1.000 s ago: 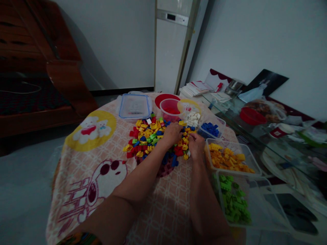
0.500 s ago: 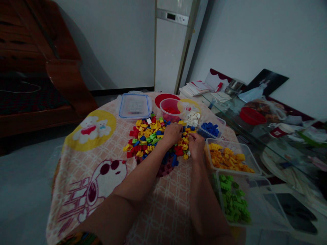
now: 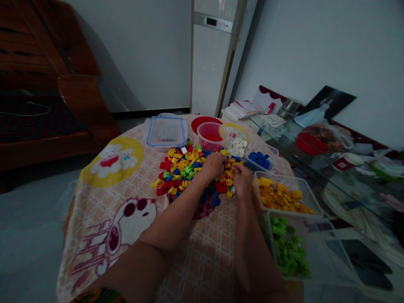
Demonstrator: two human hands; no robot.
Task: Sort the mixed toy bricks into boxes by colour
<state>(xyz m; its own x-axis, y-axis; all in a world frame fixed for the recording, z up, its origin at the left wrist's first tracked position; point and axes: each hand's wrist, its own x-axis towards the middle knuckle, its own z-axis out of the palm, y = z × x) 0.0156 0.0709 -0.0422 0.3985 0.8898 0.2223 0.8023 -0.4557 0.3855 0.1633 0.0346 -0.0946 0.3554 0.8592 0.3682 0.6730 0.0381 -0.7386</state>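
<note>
A heap of mixed red, yellow, green and blue bricks (image 3: 183, 168) lies on a cartoon-print cloth (image 3: 120, 210). My left hand (image 3: 213, 166) rests on the heap's right side with fingers curled down among the bricks. My right hand (image 3: 242, 180) sits just to its right, fingers pinched together over yellow bricks. What either hand holds is hidden. A clear box of yellow bricks (image 3: 285, 195) stands right beside my right hand.
Sorted containers ring the heap: green bricks (image 3: 288, 250) near right, blue bricks (image 3: 260, 159), white bricks (image 3: 237, 146), a red tub (image 3: 211, 135), a red lid (image 3: 205, 120) and a clear lidded box (image 3: 166, 131). A cluttered glass table (image 3: 331, 168) stands right.
Both hands stay on the heap's right side; the fingers shift only slightly among the bricks.
</note>
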